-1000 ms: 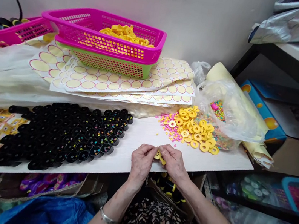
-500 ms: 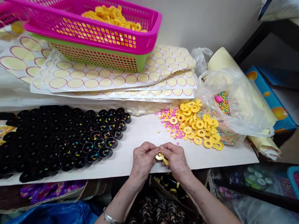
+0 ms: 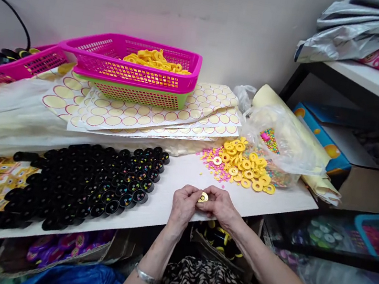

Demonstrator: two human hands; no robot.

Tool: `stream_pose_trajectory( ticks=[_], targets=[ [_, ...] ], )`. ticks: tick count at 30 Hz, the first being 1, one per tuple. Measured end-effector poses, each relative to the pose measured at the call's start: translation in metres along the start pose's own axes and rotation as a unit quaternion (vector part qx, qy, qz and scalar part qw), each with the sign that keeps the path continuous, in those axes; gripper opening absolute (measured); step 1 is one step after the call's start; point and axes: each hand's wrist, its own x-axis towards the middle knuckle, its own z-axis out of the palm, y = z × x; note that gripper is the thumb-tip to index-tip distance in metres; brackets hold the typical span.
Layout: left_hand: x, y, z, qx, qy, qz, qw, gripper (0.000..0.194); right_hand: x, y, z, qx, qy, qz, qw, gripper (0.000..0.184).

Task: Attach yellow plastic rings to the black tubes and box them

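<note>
Near the front edge of the white table, my left hand point(image 3: 184, 205) and my right hand point(image 3: 219, 207) meet with fingers closed. Between their fingertips is a small yellow ring-shaped piece point(image 3: 203, 196), pinched from both sides, with a small dark spot at its centre. Just beyond my hands lies a pile of yellow rings point(image 3: 249, 164) on small pink and yellow beads point(image 3: 219, 172). Off to the left stand many round black cups point(image 3: 111, 207) in close rows, the right-hand ones with coloured bits inside.
A pink basket point(image 3: 128, 73) of yellow parts rests on sheets of round stickers point(image 3: 113, 121). Behind the pile sits a clear plastic bag point(image 3: 293, 149) of coloured beads. Gold wrappers point(image 3: 2, 193) lie far left. Below the table edge is a box of black-and-yellow pieces point(image 3: 222, 239).
The view has tilted up and turned slightly left. My hands stay together at the table edge; the yellow ring has been turned between my fingers and shows its face.
</note>
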Motion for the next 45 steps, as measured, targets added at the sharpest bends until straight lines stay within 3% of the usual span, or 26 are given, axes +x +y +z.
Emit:
stream_pose_trajectory(
  ticks=[6, 11, 14, 17, 19, 21, 25, 32, 36, 40, 42, 45],
  targets=[
    [0.000, 0.003, 0.001, 0.061, -0.001, 0.049, 0.997, 0.017, -0.002, 0.001, 0.003, -0.004, 0.015, -0.018, 1.000, 0.027],
    [-0.006, 0.000, -0.013, 0.034, -0.038, 0.022, 0.998, 0.024, -0.009, 0.000, 0.002, 0.008, 0.020, -0.041, 0.999, 0.029],
    [-0.012, -0.005, -0.022, 0.055, -0.041, 0.090, 0.994, 0.027, -0.016, -0.002, 0.003, -0.002, 0.026, -0.058, 0.998, 0.027],
    [-0.020, -0.008, -0.023, 0.151, -0.072, 0.209, 0.964, 0.043, -0.028, -0.006, 0.004, -0.047, 0.021, -0.111, 0.992, 0.025],
    [-0.026, -0.006, -0.019, 0.192, -0.080, 0.266, 0.941, 0.039, -0.038, -0.008, 0.000, -0.086, 0.016, -0.155, 0.984, 0.024],
    [-0.032, 0.000, -0.015, 0.210, -0.078, 0.295, 0.929, 0.032, -0.048, -0.008, -0.008, -0.085, -0.024, -0.174, 0.981, 0.034],
    [-0.046, 0.015, -0.009, 0.202, -0.089, 0.324, 0.920, 0.029, -0.062, 0.003, -0.029, 0.028, -0.098, -0.133, 0.986, 0.069],
    [-0.058, 0.022, 0.003, 0.219, -0.106, 0.393, 0.887, 0.034, -0.070, 0.008, -0.032, 0.121, -0.144, -0.094, 0.978, 0.062],
    [-0.065, 0.024, 0.008, 0.268, -0.116, 0.469, 0.833, 0.023, -0.076, -0.004, -0.030, 0.102, -0.145, -0.079, 0.981, 0.065],
    [-0.072, 0.020, 0.012, 0.294, -0.157, 0.528, 0.781, 0.020, -0.082, -0.012, -0.030, 0.033, -0.149, -0.072, 0.986, 0.056],
    [-0.073, 0.017, 0.013, 0.292, -0.166, 0.517, 0.787, 0.019, -0.084, -0.012, -0.029, 0.027, -0.144, -0.075, 0.986, 0.051],
    [-0.075, 0.014, 0.014, 0.269, -0.161, 0.472, 0.824, 0.015, -0.084, -0.007, -0.030, 0.056, -0.152, -0.063, 0.985, 0.057]
  ],
)
